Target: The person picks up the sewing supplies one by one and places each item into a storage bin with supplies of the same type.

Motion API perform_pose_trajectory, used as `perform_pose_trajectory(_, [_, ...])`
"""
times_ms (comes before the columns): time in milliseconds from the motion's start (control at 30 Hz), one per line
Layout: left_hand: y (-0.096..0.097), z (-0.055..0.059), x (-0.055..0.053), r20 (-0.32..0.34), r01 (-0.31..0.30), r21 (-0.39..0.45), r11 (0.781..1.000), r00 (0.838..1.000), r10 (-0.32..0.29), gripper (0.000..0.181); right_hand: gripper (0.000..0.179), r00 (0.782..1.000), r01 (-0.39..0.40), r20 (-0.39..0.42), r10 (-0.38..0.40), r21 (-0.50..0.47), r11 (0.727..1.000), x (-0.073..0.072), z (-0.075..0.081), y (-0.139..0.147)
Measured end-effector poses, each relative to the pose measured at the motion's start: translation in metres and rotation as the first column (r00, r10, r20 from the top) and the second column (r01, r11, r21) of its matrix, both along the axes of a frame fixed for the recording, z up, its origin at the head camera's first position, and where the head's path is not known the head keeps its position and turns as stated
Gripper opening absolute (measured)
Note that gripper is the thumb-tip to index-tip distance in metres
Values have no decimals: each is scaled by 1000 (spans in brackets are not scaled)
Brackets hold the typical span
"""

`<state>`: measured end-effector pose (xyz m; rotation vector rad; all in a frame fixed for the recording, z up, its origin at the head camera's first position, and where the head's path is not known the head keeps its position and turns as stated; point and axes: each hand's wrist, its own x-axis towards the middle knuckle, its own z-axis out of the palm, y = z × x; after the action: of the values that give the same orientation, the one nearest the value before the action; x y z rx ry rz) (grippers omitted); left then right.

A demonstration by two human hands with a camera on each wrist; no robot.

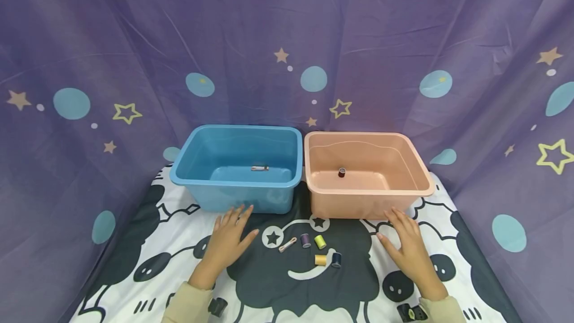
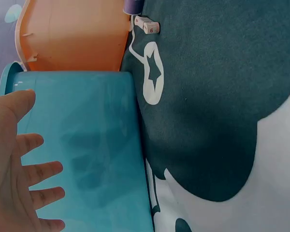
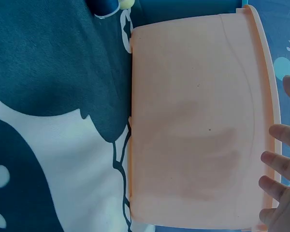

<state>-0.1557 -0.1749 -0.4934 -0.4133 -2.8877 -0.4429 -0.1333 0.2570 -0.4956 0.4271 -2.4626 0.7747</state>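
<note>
My left hand is held with fingers spread before the front wall of the blue tub. Fingers apart, my right hand is at the front of the peach tub. Both hands hold nothing. Between them on the cloth lie a purple thread spool, a lime spool, a golden-yellow spool, a navy spool and a small pale strip-like piece; printed marks show on this piece in the left wrist view.
Inside the blue tub is a small pale piece; a dark brown spool stands in the peach tub. The tubs sit side by side against a purple curtain. A black-and-white patterned cloth covers the table.
</note>
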Motion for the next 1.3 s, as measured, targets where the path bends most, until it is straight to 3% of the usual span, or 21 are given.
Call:
perform_pose_trajectory(167, [6,0,-2,-24,24,29,999,999,-23,63,57,1000,-14,-18,13,-31,999,-1,7,0])
perform_pose_trajectory(433, [12,-6,-2,-71,49,15,999,996,-48,62,55,999,19,44,-15,-76,997,-2,13,5])
perform_pose_trajectory(600, [14,-9,-2,-81,63,24,998,995,-60,62,54,999,28,25,-26,-96,995,-4,16,11])
perform_pose_trajectory(1300, [29,-9,1,-62,118,117,986,992,-112,60,60,998,-55,24,59,-131,990,-20,32,31])
